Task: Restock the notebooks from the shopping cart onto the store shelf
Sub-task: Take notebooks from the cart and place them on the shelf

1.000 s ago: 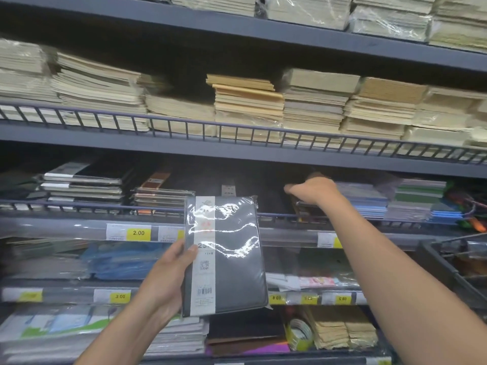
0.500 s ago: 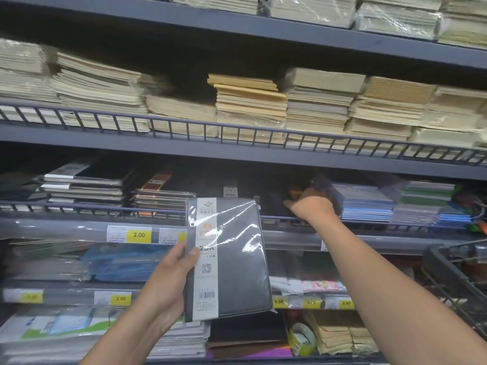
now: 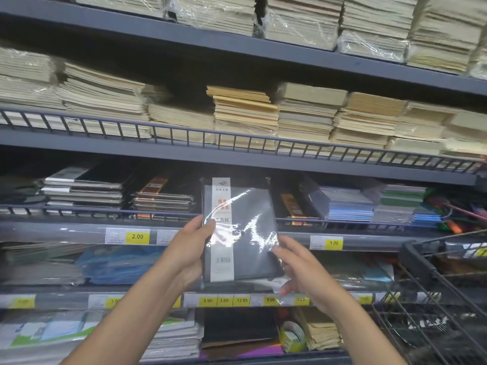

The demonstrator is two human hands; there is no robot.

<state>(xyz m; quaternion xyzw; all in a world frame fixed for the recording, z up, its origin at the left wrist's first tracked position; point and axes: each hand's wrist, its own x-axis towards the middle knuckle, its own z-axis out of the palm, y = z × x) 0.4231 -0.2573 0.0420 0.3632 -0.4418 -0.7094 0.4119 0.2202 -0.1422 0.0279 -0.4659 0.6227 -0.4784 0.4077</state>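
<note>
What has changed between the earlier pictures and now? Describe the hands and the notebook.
The right hand left the shelf rail and took hold of the notebook at its lower right corner. The notebook rose toward the shelf gap. The left hand still grips its left edge; the stacks stayed put.

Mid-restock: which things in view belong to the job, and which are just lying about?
Job: black notebook, gripped by left hand and right hand; middle shelf; cart.
Lying about: beige pads; price tags; tape roll.
</note>
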